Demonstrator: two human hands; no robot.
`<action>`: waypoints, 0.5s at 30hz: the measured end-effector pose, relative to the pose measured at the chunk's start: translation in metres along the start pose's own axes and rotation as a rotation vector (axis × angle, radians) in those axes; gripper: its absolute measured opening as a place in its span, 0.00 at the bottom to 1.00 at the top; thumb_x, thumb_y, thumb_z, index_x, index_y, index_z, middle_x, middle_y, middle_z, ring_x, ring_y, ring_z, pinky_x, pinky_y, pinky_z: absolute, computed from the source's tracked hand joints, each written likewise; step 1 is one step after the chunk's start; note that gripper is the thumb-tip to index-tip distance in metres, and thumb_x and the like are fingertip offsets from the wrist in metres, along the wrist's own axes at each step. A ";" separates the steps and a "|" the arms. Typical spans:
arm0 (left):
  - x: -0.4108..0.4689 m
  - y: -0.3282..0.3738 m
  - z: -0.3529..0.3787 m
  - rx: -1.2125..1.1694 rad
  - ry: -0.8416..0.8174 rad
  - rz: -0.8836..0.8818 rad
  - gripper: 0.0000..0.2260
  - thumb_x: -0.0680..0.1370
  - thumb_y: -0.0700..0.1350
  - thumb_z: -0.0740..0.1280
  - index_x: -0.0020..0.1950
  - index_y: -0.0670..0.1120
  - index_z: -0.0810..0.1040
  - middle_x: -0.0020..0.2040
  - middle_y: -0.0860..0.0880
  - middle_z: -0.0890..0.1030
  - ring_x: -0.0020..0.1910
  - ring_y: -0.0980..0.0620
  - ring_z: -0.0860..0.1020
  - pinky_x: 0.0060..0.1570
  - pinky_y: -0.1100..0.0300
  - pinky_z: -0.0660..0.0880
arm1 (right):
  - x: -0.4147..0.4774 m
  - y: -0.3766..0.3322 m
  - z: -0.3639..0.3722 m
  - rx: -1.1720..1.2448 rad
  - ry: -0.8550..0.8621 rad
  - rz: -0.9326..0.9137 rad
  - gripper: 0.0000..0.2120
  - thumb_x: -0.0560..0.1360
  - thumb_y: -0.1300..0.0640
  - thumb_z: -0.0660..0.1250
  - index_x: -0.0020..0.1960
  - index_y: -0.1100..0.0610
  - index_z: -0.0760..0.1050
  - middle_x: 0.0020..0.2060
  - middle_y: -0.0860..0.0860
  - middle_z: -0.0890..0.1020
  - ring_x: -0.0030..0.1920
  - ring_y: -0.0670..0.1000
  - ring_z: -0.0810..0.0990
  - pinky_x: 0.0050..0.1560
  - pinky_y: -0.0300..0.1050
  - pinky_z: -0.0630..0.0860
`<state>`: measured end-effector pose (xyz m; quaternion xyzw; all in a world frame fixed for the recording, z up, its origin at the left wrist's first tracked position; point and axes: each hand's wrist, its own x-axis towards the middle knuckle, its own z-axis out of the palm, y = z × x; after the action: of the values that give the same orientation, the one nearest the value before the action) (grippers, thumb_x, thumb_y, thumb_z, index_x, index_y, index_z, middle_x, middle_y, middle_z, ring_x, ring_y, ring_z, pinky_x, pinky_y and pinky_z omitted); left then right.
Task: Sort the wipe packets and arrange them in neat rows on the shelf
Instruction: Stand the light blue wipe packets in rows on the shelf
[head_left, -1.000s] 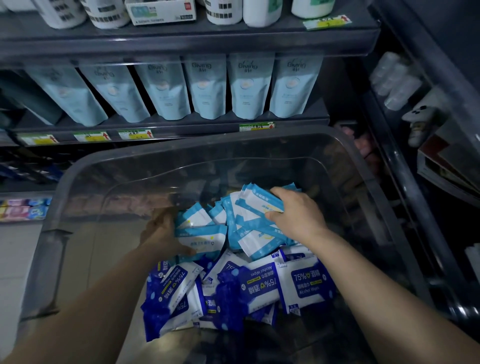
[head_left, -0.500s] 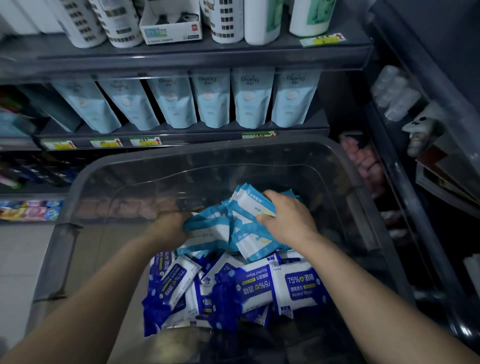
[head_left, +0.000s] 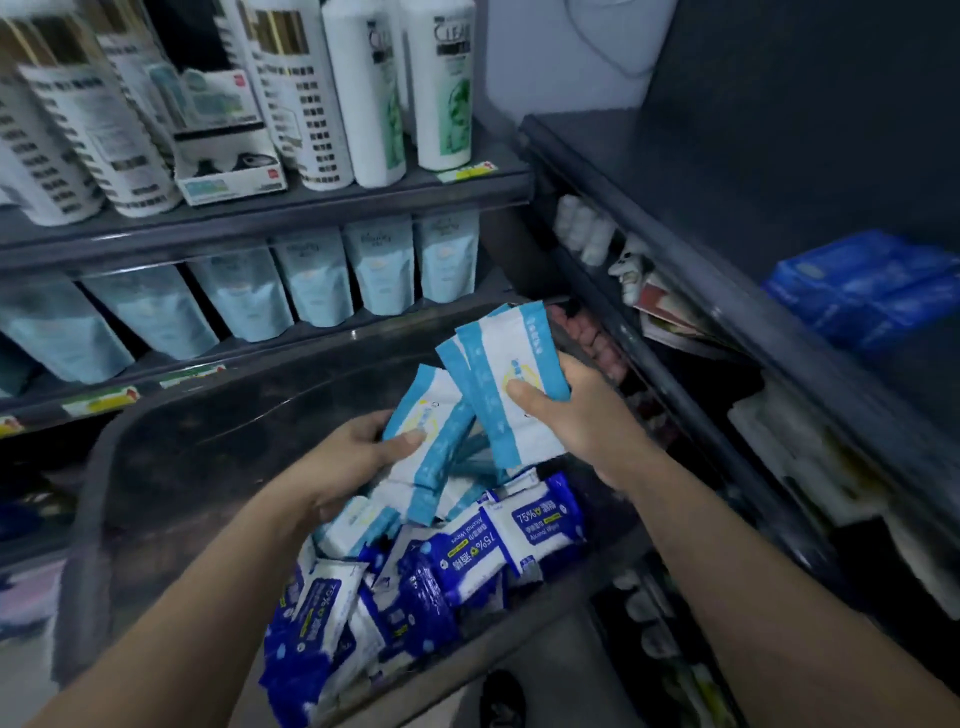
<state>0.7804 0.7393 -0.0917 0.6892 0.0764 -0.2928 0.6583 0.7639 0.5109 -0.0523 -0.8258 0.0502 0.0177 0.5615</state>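
Hands, left (head_left: 358, 457) and right (head_left: 576, 415), each clamp light-blue wipe packets (head_left: 511, 374) between thumb and fingers

Light blue-and-white wipe packets (head_left: 511, 382); dark blue-and-white alcohol wipe packets (head_left: 483, 556); pale blue pouches (head_left: 379, 270); white bottles (head_left: 441, 88); dark grey shelf (head_left: 322, 208).

Light-blue-and-white wipe packets (head_left: 511, 379) fanned upright in my right hand (head_left: 582, 415); more (head_left: 426, 415) tilted in my left hand (head_left: 353, 457). Dark-blue 75% alcohol wipe packets (head_left: 467, 556) heaped loose in the clear bin (head_left: 156, 467) below.
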 end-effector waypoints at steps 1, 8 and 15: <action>-0.003 0.004 0.009 0.029 -0.017 0.034 0.10 0.78 0.41 0.66 0.59 0.46 0.76 0.42 0.45 0.85 0.34 0.51 0.81 0.31 0.61 0.78 | -0.013 -0.003 -0.006 -0.025 0.033 -0.011 0.08 0.76 0.55 0.69 0.54 0.53 0.78 0.46 0.47 0.84 0.45 0.46 0.81 0.49 0.42 0.76; -0.022 0.037 0.082 0.397 -0.079 0.358 0.08 0.76 0.40 0.70 0.52 0.46 0.73 0.35 0.47 0.79 0.28 0.52 0.73 0.25 0.62 0.70 | -0.110 -0.003 -0.073 -0.097 0.329 0.062 0.12 0.72 0.53 0.73 0.51 0.54 0.73 0.41 0.44 0.79 0.38 0.42 0.77 0.39 0.39 0.70; -0.047 0.057 0.190 0.590 -0.300 0.553 0.07 0.80 0.36 0.64 0.56 0.46 0.73 0.41 0.42 0.77 0.36 0.48 0.73 0.32 0.61 0.72 | -0.207 0.004 -0.148 -0.104 0.539 0.078 0.10 0.73 0.56 0.73 0.53 0.51 0.76 0.44 0.47 0.82 0.40 0.46 0.80 0.43 0.41 0.75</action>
<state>0.7128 0.5646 -0.0119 0.7921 -0.2948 -0.2115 0.4908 0.5535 0.3850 0.0167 -0.8259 0.2283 -0.1784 0.4837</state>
